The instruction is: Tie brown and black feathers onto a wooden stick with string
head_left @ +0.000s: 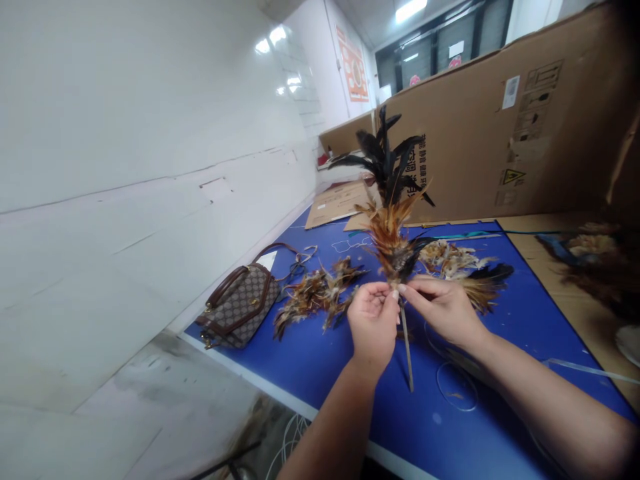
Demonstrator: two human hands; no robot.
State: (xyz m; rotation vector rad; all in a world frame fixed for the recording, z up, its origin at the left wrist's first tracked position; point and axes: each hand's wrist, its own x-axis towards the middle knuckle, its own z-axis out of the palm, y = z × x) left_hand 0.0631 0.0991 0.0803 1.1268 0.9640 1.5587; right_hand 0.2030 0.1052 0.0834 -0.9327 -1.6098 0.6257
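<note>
A feather duster (391, 220) stands upright over the blue table (330, 360), black feathers on top and orange-brown ones lower down, bound to a thin stick (407, 353). My left hand (373, 323) is curled round the stick just under the feathers. My right hand (443, 303) pinches the feather base from the right side, fingertips meeting the left hand's.
Loose brown feathers (315, 297) lie left of my hands, and a paler pile (457, 260) lies behind the right hand. A checked brown handbag (240, 303) sits at the table's left edge. Large cardboard sheets (500, 127) stand behind. Thin wire loops (456, 387) lie near my right forearm.
</note>
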